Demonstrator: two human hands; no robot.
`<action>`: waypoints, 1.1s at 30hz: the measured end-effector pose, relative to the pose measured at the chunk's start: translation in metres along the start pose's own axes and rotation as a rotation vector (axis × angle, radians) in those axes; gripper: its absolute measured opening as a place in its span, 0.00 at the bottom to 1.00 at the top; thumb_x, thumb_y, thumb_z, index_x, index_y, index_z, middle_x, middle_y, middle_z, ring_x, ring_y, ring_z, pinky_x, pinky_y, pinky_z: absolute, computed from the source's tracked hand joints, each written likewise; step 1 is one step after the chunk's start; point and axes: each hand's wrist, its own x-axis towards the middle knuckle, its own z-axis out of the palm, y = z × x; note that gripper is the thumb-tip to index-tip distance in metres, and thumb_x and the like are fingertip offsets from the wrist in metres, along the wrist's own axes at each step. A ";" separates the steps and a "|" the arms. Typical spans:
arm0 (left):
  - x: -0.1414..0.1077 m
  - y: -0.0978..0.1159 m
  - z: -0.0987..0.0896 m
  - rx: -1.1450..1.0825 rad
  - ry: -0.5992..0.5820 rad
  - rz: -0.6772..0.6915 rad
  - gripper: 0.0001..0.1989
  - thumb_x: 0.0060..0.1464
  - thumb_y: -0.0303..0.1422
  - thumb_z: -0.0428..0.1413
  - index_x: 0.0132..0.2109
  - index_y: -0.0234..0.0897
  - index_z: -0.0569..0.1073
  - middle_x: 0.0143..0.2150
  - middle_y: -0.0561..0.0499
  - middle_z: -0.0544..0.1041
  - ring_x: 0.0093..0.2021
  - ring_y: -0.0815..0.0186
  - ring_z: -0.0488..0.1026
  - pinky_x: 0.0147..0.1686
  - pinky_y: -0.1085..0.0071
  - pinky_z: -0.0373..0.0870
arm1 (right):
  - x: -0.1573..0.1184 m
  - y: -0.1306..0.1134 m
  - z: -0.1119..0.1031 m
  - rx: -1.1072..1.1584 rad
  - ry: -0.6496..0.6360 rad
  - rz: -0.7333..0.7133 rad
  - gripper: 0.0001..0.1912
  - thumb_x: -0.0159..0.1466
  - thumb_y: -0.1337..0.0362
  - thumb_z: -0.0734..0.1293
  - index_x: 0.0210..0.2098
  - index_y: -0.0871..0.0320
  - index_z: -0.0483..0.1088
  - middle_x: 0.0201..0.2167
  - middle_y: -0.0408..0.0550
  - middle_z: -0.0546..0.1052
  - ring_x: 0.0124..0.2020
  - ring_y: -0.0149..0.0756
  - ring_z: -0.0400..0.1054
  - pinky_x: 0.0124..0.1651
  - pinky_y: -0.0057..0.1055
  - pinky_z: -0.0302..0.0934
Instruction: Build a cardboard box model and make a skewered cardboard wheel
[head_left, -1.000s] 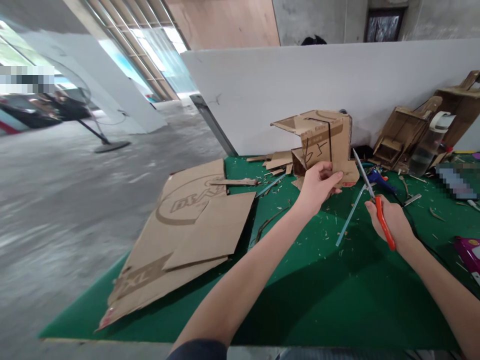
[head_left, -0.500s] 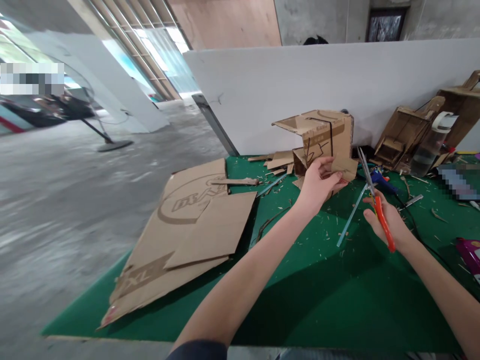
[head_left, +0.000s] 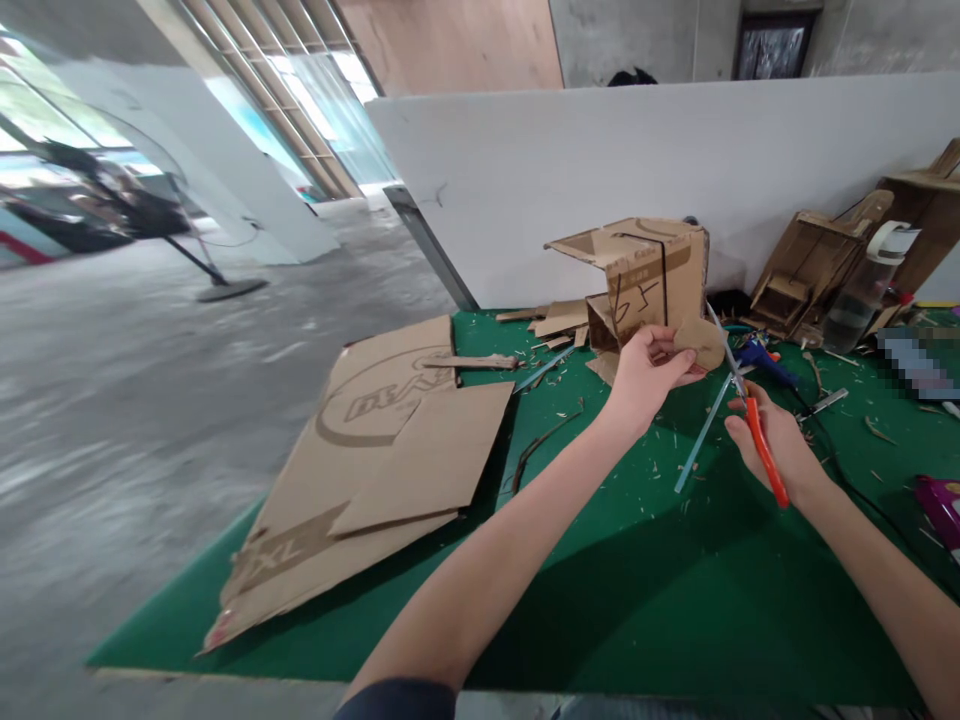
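A small piece of cardboard (head_left: pixel 701 342) is raised over the table (head_left: pixel 675 600), in front of the lower right part of a cardboard box (head_left: pixel 671 275). The left hand (head_left: pixel 651 375) has it in a narrow grip, thumb to the front, the piece sticking out to the right of the fingers. Just beside its right edge are the blades of the scissors (head_left: pixel 752 415); whether they are cutting into it is hard to tell. The right hand (head_left: pixel 780 445) has its grip around their red handles, points up and away.

Below, between the hands, a light-blue strip (head_left: pixel 701 435) lies slantwise among small crumbs. Behind the scissors is a blue tool (head_left: pixel 765 360). Farther right stand a clear bottle (head_left: pixel 859 300) and brown models (head_left: pixel 802 265), with a purple packet (head_left: pixel 937 505) nearer. To the left, flat cardboard sheets (head_left: pixel 375 450) overlap, a stick (head_left: pixel 472 362) across their far edge. A white panel (head_left: pixel 525 190) rises behind the table.
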 end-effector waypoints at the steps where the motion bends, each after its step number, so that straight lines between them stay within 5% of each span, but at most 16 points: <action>1: -0.001 -0.001 0.001 -0.006 0.005 0.001 0.12 0.51 0.25 0.62 0.40 0.33 0.67 0.35 0.50 0.76 0.33 0.68 0.78 0.42 0.61 0.80 | 0.000 -0.001 -0.001 -0.042 -0.003 0.018 0.25 0.67 0.49 0.57 0.53 0.61 0.64 0.39 0.56 0.79 0.35 0.47 0.75 0.35 0.36 0.65; 8: -0.003 -0.005 0.004 -0.065 0.040 -0.001 0.13 0.50 0.25 0.61 0.42 0.34 0.67 0.37 0.50 0.76 0.35 0.68 0.77 0.44 0.60 0.79 | -0.003 0.000 -0.004 -0.343 0.039 0.050 0.27 0.69 0.46 0.50 0.41 0.62 0.68 0.20 0.51 0.73 0.21 0.48 0.70 0.25 0.35 0.56; 14: -0.002 0.001 0.003 -0.120 0.024 0.077 0.12 0.53 0.26 0.57 0.46 0.38 0.69 0.41 0.51 0.75 0.39 0.68 0.76 0.44 0.62 0.78 | -0.003 0.006 -0.002 -0.194 0.055 0.006 0.27 0.66 0.43 0.55 0.44 0.61 0.69 0.27 0.53 0.77 0.26 0.46 0.74 0.30 0.36 0.63; 20: 0.000 0.003 0.002 -0.135 0.032 0.092 0.16 0.50 0.23 0.59 0.47 0.37 0.69 0.42 0.50 0.75 0.43 0.65 0.76 0.45 0.61 0.78 | -0.001 0.006 0.002 0.035 0.031 -0.090 0.35 0.64 0.44 0.59 0.59 0.65 0.58 0.47 0.63 0.77 0.44 0.52 0.75 0.43 0.41 0.68; 33: -0.005 -0.001 0.004 -0.161 -0.053 0.013 0.11 0.48 0.26 0.64 0.39 0.32 0.71 0.36 0.50 0.76 0.37 0.66 0.77 0.48 0.54 0.77 | -0.002 0.003 0.002 0.055 -0.006 -0.059 0.33 0.65 0.44 0.59 0.59 0.63 0.59 0.43 0.59 0.78 0.39 0.48 0.75 0.40 0.39 0.67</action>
